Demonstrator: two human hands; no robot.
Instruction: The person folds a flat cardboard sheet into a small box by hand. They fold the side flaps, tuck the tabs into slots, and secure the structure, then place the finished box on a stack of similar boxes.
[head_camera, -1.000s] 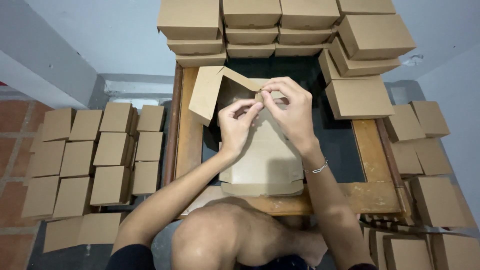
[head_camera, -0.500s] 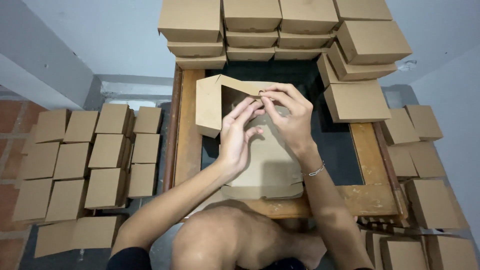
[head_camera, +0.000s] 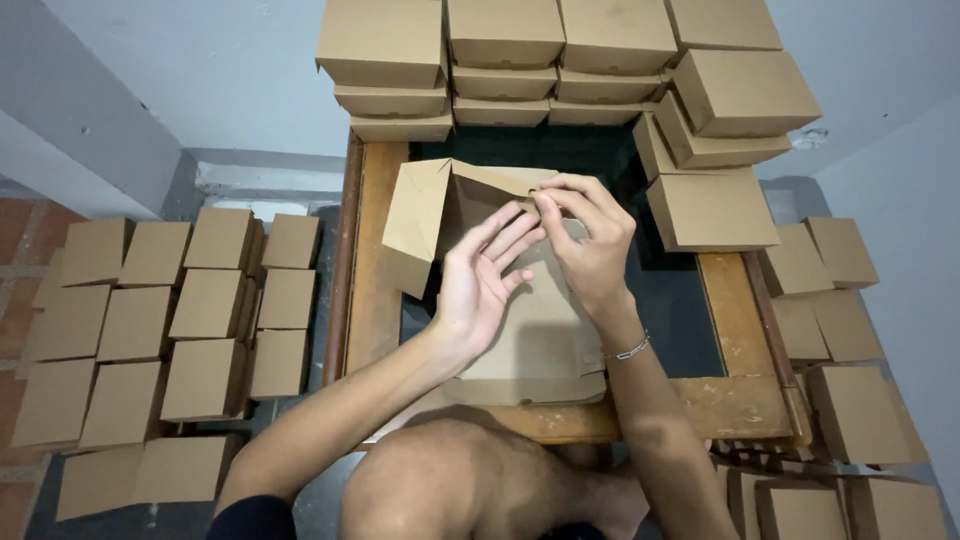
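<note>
Hands (head_camera: 480, 285) folding cardboard box (head_camera: 450, 215), empty inside

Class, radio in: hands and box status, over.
Left hand open against half-folded cardboard box. Right hand pinching its top flap. Finished boxes stacked behind; nothing obstructing.

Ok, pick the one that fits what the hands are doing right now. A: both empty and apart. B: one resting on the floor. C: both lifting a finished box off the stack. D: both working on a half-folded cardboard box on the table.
D: the left hand and right hand meet at the raised flap of the half-folded cardboard box on the wooden table.
</note>
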